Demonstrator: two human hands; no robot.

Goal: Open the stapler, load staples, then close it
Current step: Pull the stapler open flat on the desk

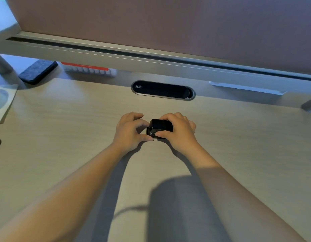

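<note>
A small black stapler rests on the light wooden desk in the middle of the head view. My right hand wraps over its right side, thumb pressed on the front. My left hand touches its left end with thumb and fingertips. Most of the stapler body is hidden by my fingers. Whether it is open, I cannot tell. No staples show.
A black oval cable port sits behind the stapler. At the back left lie a grey felt pad and a white box with a red stripe. A disc in a paper sleeve lies at the left edge. A partition wall rises behind.
</note>
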